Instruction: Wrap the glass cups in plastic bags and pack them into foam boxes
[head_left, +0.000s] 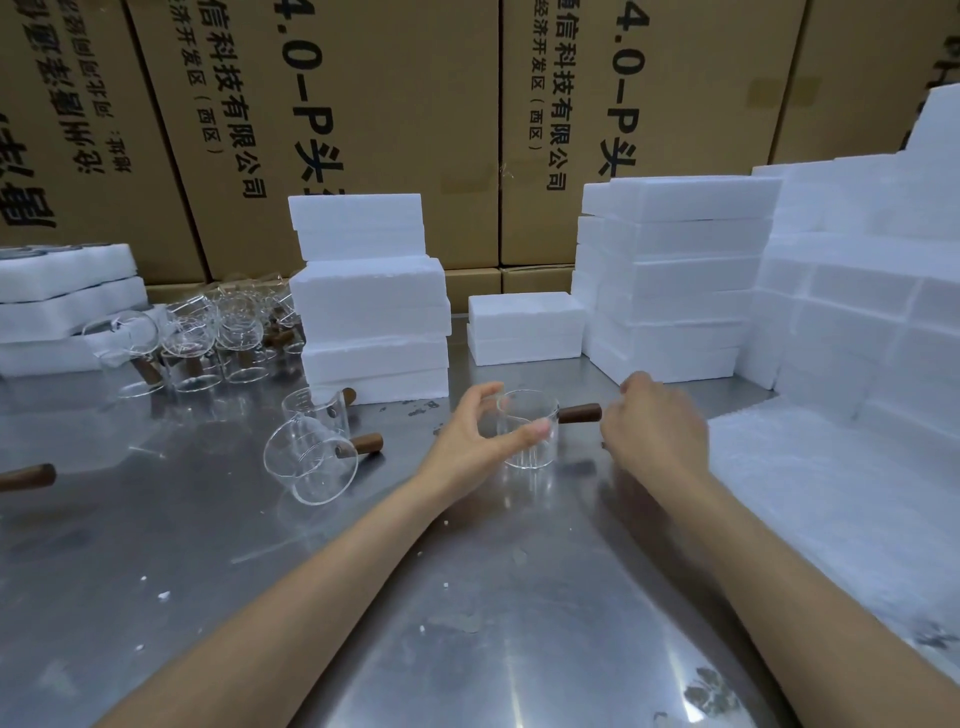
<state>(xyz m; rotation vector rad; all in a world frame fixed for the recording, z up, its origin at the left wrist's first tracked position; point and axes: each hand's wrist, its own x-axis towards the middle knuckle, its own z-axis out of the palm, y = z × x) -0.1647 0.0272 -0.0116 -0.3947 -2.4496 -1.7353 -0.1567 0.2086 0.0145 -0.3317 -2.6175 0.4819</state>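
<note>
Fingers (535, 429) of the left hand (478, 436) curl around the glass cup (527, 434), which stands upright on the counter (467, 597). Beside its wooden handle (579, 413), the right hand (654, 426) is loosely bunched; whether it pinches a bag I cannot tell. I'd hold the cup steady by its wall and handle, clear of the foam boxes (374, 306).

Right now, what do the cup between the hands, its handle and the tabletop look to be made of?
Cup: clear glass, smooth and glossy; the table shows through it. Handle: dark brown, matte, probably wood. Tabletop: brushed metal, likely stainless steel, with streaky reflections and white crumbs. The left hand holds the cup; the right hand is beside the handle.
</note>
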